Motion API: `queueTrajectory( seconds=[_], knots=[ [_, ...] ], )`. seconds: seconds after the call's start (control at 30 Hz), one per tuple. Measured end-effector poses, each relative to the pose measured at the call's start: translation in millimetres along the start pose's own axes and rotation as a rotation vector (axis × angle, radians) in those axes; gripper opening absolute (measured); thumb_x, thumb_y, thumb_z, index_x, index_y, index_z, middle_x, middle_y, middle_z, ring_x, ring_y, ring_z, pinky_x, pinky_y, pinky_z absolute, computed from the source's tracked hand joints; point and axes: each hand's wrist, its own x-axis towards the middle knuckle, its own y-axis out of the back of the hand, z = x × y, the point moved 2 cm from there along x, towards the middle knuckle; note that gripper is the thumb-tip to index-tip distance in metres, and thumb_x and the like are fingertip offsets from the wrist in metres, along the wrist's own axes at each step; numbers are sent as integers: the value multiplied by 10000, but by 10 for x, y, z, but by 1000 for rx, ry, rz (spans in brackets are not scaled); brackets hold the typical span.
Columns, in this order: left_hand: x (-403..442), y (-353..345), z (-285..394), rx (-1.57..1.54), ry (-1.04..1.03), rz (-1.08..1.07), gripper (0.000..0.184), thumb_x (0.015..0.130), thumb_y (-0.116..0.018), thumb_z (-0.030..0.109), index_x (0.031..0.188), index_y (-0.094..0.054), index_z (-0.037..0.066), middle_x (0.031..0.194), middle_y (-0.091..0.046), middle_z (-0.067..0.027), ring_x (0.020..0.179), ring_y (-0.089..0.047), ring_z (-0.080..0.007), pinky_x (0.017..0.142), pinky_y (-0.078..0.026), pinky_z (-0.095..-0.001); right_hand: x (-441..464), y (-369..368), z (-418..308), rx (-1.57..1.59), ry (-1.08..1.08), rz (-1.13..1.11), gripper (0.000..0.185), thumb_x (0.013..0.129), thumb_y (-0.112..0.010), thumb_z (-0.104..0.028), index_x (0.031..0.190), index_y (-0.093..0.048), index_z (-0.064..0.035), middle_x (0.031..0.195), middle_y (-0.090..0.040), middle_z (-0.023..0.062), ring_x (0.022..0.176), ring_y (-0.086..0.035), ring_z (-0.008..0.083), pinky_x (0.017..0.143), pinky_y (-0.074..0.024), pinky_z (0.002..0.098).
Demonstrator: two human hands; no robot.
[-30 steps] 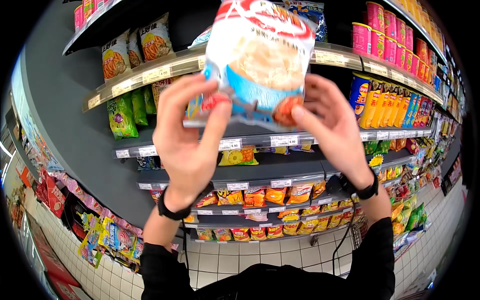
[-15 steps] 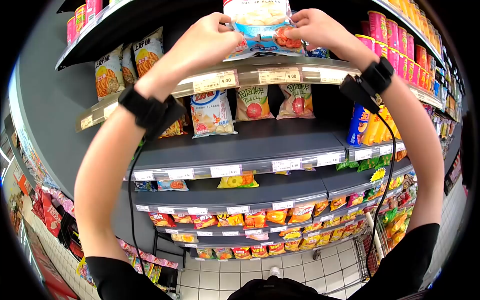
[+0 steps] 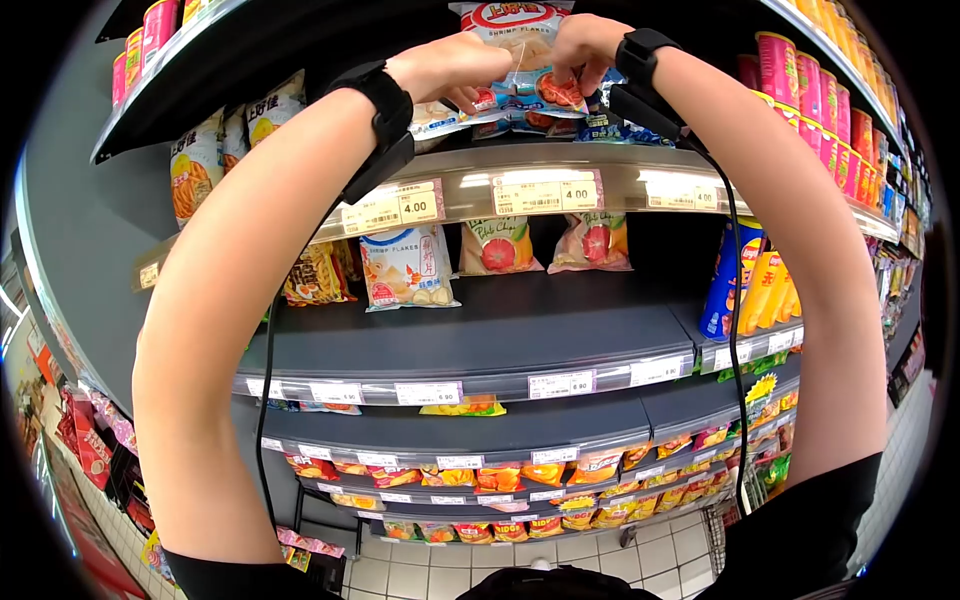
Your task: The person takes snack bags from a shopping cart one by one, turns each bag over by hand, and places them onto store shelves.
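A dark grey shop shelf unit fills the view, its curved tiers stepping down to a pale tiled floor [image 3: 640, 568]; flat, matte lower shelf [image 3: 480, 335] surfaces contrast with the glossy clear rail [image 3: 620, 173] and its price tags. The shrimp flakes bag [image 3: 530, 55] is now farther back than when it was held up close, and it stands on the upper shelf, leaning slightly back; its lower end seems to bear on the things there, so the hands probably carry little of its weight. The left hand [image 3: 452, 66] is at its left side, fingers loosely bent; the right hand [image 3: 588, 45] is at its right side, fingers curled downward; whether either pinches the film, I cannot tell. The bag is puffed, shiny and pillow-shaped, white above and blue below, with crimped seams; crinkled blue packets [image 3: 622, 127] lie beside it, while smooth pink cans [image 3: 778, 68] stand in upright cylinders farther right.
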Motion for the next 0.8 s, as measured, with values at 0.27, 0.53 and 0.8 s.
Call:
queueTrajectory(
  seconds=[0.27, 0.53, 0.8],
  knots=[
    [258, -34, -209, -59, 158, -177, 505, 809, -532, 289, 1176, -503, -58, 862, -532, -123, 926, -628, -276, 853, -556, -374, 732, -311, 124, -80, -87, -171, 355, 755, -761, -179, 1021, -679, 41, 948, -704, 179, 735, -709, 230, 681, -598, 326],
    [423, -110, -353, -20, 441, -301, 457, 868, -472, 178, 1249, -484, -75, 800, -547, -74, 827, -644, -210, 975, -512, -428, 105, -297, -207, -364, 56, -178, 372, 764, -778, -232, 1010, -685, 32, 914, -718, 151, 753, -708, 208, 722, -562, 336],
    [318, -85, -219, -17, 450, -320, 574, 918, -423, 167, 1404, -289, -108, 1362, -315, -365, 1229, -495, -415, 989, -492, -449, -56, -177, -238, -374, 51, -190, 345, 784, -754, -274, 945, -697, 26, 859, -726, 135, 707, -705, 208, 714, -545, 330]
  ],
)
